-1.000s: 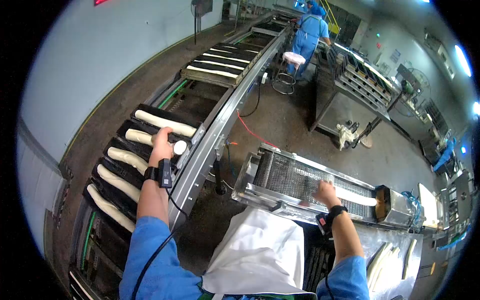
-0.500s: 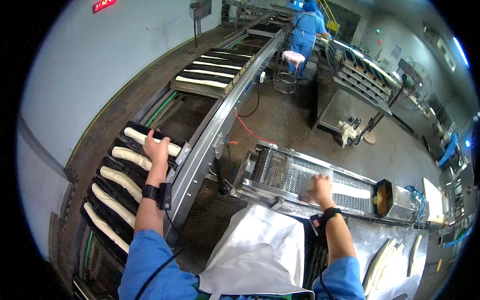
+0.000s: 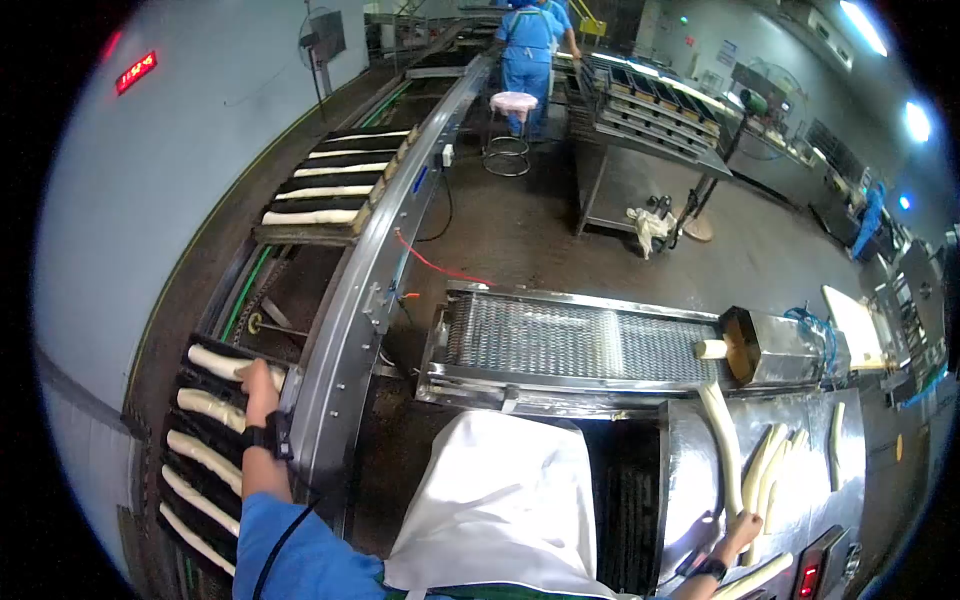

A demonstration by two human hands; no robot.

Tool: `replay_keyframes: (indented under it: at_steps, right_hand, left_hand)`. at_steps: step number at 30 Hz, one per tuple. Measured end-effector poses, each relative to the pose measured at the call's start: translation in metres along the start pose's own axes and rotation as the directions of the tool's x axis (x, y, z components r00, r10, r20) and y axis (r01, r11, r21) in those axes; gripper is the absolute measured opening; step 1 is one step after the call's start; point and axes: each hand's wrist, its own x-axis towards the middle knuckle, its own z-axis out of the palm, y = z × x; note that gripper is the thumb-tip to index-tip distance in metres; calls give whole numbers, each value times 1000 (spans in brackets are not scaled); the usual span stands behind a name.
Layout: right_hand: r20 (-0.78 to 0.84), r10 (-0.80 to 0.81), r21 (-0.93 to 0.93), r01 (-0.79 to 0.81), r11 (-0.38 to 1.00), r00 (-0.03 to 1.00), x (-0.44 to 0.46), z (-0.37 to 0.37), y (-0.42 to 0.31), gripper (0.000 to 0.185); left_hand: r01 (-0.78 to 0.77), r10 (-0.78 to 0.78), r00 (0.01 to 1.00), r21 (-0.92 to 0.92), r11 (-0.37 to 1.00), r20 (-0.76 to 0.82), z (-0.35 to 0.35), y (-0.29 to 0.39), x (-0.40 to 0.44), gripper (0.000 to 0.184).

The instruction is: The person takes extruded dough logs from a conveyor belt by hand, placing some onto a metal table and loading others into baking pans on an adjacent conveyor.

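My left hand [image 3: 260, 388] is over the right end of the top dough strip [image 3: 215, 362] in a black grooved tray [image 3: 205, 382] on the long conveyor; its fingers are bent down onto the dough. Below that strip, several more dough strips lie in the same tray. My right hand [image 3: 742, 530] is low on the right, its fingers pressed together at the lower end of a long dough strip [image 3: 722, 440], above the metal table [image 3: 685, 480]. More dough strips [image 3: 770, 460] lie beside it there. What exactly the fingers grip is too small to make out.
A short mesh conveyor [image 3: 540, 335] stands ahead, with a dough end [image 3: 712, 349] emerging from a metal outlet [image 3: 780, 345]. Another filled tray [image 3: 330, 180] is farther up the long conveyor. Beyond are a stool [image 3: 513, 103], people in blue [image 3: 527, 50] and stacked trays [image 3: 650, 110].
My right hand has moved from the mesh conveyor down to the metal table, where a long dough strip now lies. My left hand has shifted down and left with the tray as the view turned right.
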Motion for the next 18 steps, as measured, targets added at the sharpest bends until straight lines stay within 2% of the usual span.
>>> replay_keyframes:
  at_steps: [1, 2, 3, 4, 5, 6, 7, 8, 9, 11, 12, 14, 16, 17, 18]
  right_hand:
    - [-60, -117, -305, 94, 948, 991, -37, -19, -10, 29]
    - [-72, -204, -626, 115, 771, 976, -59, -30, -27, 36]
    - [-77, -188, -626, 99, 773, 979, -55, -32, -23, 36]
    - [-72, -340, -706, 193, 682, 938, -51, -34, -16, 46]
    - [-48, -480, -776, 270, 570, 876, -48, -39, -12, 58]
    - [42, -345, -818, 231, 527, 937, -59, -41, -43, 72]
    - [120, -198, -855, 203, 478, 973, -68, -43, -79, 86]
    - [161, -125, -819, 204, 537, 979, -53, -39, -79, 103]
    - [190, -93, -815, 210, 541, 977, -34, -35, -76, 107]
    - [252, -61, -772, 239, 589, 966, -16, -37, -96, 113]
    - [243, -43, -774, 221, 594, 969, -5, -43, -106, 113]
    - [287, -19, -735, 233, 637, 958, 13, -39, -110, 115]
    - [297, -32, -688, 237, 686, 955, 26, -40, -108, 116]
    - [313, -59, -638, 256, 726, 948, 34, -40, -108, 117]
    - [335, -28, -621, 243, 746, 942, 44, -38, -109, 118]
  left_hand:
    - [23, -22, 1000, 22, 1000, -14, 8, -10, -4, 32]
    - [184, -204, 979, -382, 906, -11, 9, -18, -14, 34]
    - [162, -173, 985, -407, 899, 8, 6, -28, -22, 38]
    - [141, -143, 989, -432, 891, 27, 4, -40, -31, 42]
    - [-75, 81, 995, -94, 993, 60, -2, -52, -34, 48]
    - [258, -236, 966, -279, 925, 110, 3, -59, -29, 55]
    - [448, -424, 889, -515, 731, 171, -18, -40, -42, 62]
    - [547, -594, 773, -709, 444, 225, -42, -21, -55, 70]
    - [538, -585, 781, -713, 451, 220, -41, -21, -54, 70]
    - [676, -703, 690, -497, 544, 170, -18, -54, -49, 63]
    - [663, -691, 705, -498, 560, 162, -28, -60, -55, 63]
    - [701, -704, 695, -353, 620, 144, -31, -75, -65, 62]
    - [704, -800, 598, -515, 490, 56, -35, -72, -77, 56]
    - [656, -748, 643, -622, 428, 163, -54, -73, -86, 52]
    - [571, -628, 767, -588, 573, 134, -63, -97, -101, 52]
